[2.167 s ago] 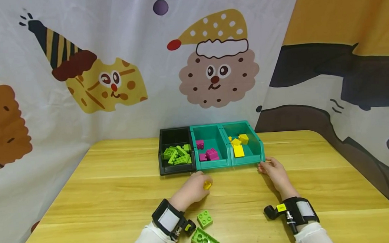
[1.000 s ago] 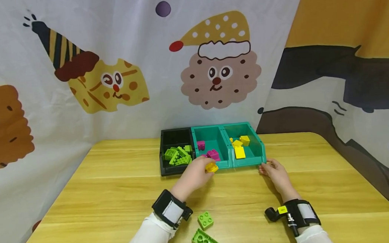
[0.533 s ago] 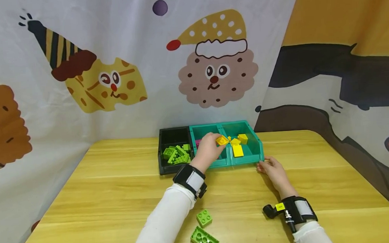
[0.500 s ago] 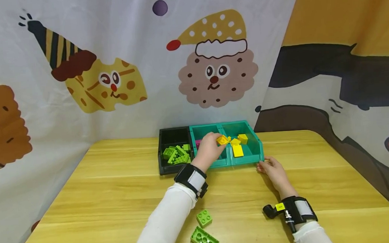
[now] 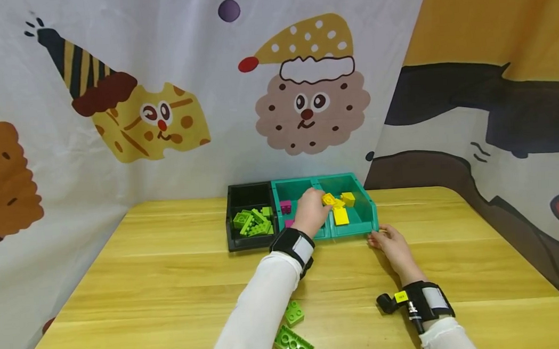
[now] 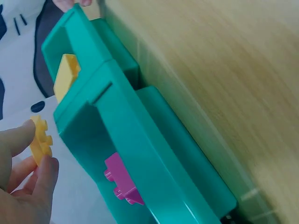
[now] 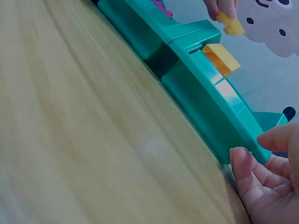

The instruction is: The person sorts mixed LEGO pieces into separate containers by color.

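My left hand [image 5: 310, 212] pinches a yellow toy brick [image 5: 328, 199] between thumb and fingers, over the divide between the two teal bins. The studs of this brick show side-on in the left wrist view. Several yellow bricks [image 5: 341, 216] lie in the right teal bin [image 5: 364, 228]. At that bin's front right corner, my right hand [image 5: 393, 247] grips the edge, thumb in front and fingers round the side, as the right wrist view shows. Magenta bricks [image 6: 124, 179] sit in the middle teal bin [image 6: 140, 135], partly hidden by my left hand in the head view.
A black bin [image 5: 238, 245] with several green bricks [image 5: 253, 222] stands at the left of the row. Two more green bricks, a square one [image 5: 295, 313] and a longer upturned one [image 5: 295, 345], lie on the wooden table [image 5: 171, 293] near my left sleeve. A printed cloth [image 5: 188, 174] hangs behind.
My left hand has carried the yellow brick from the table in front of the bins up, forward and right, to the right teal bin's left edge. My right hand has stayed at the corner.
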Motion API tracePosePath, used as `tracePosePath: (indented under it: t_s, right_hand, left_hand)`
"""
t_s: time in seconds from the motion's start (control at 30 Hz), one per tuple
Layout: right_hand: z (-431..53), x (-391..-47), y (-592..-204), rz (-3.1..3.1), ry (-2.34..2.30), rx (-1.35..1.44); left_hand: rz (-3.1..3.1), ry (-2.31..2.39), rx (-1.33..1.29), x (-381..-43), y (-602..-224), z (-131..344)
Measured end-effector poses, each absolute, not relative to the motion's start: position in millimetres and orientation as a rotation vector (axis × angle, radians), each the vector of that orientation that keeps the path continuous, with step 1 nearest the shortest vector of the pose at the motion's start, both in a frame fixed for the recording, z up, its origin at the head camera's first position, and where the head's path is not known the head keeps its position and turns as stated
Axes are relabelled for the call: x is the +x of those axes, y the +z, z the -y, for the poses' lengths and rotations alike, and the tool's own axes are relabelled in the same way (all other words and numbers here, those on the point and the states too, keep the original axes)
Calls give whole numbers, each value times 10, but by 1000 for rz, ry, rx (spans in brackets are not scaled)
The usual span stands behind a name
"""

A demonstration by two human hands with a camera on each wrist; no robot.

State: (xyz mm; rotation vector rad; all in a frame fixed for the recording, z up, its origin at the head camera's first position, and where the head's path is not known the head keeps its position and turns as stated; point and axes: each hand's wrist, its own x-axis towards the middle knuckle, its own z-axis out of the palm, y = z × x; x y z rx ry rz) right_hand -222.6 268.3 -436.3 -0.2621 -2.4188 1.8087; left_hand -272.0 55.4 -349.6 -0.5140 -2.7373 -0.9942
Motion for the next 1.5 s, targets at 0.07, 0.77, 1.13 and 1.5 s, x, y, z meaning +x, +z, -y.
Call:
tracePosePath:
  t_s: [0.07,0.77,1.13,1.5]
  right_hand:
    - [-2664,-2226,-4361,2424,1801,-264]
    - [-2666,-2211,-4336,2406,1818,-294]
    - [-2659,-2208,-4328,2399,1832,-275]
    - [-2677,-2208,-4347,2434,1781,-266]
  left_hand:
    - [2731,-970,-506,-2754,-3520,-567]
    - [2801,-795,-517,-2778,-3564,-647]
    - [2784,-796,-569,-2726,-3557,-621]
    - [2737,-794,-775,-2378,-3317,-373]
